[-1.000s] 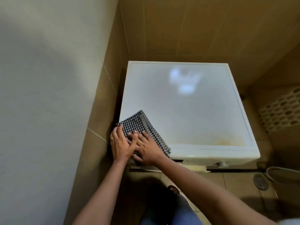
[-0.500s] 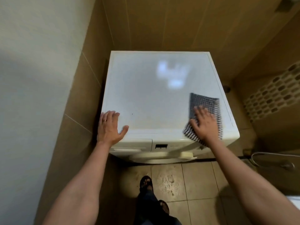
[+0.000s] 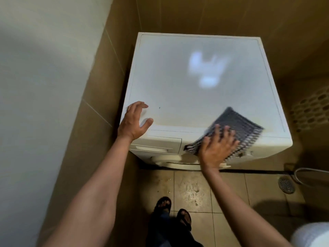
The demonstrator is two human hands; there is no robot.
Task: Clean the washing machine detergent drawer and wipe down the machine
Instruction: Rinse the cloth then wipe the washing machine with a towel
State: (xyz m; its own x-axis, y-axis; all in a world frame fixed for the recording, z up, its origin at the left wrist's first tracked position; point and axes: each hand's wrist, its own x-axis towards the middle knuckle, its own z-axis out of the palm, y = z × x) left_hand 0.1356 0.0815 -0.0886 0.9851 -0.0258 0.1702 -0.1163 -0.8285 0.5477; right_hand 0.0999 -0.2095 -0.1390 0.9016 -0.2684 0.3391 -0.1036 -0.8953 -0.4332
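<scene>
The step in hand is the wipe-down of the washing machine (image 3: 195,82), judging by where the cloth is. The checked cloth (image 3: 238,123) lies over the near right edge of the machine's top and hangs partly down the front panel. The right hand (image 3: 216,148) presses on it with fingers spread and fairly straight. That grip is open: it pushes the cloth flat rather than clutching it. The cloth is blurred, so its folds cannot be made out.

The left hand (image 3: 133,120) is at the near left corner of the top, fingers loosely curved, its grip slack and holding nothing. It looks to be steadying the person.

The detergent drawer (image 3: 156,144) sits at the left of the front panel, just below that hand, and appears closed. So the drawer part of the task may yet need doing.

The next move likely calls for firm, even pressure along the near edge and front panel. A small dark speck (image 3: 159,107) on the top near the left hand would want a pass too.

No brand, label or writing can be read. The front panel is seen at a steep angle, and the cloth covers part of it.
</scene>
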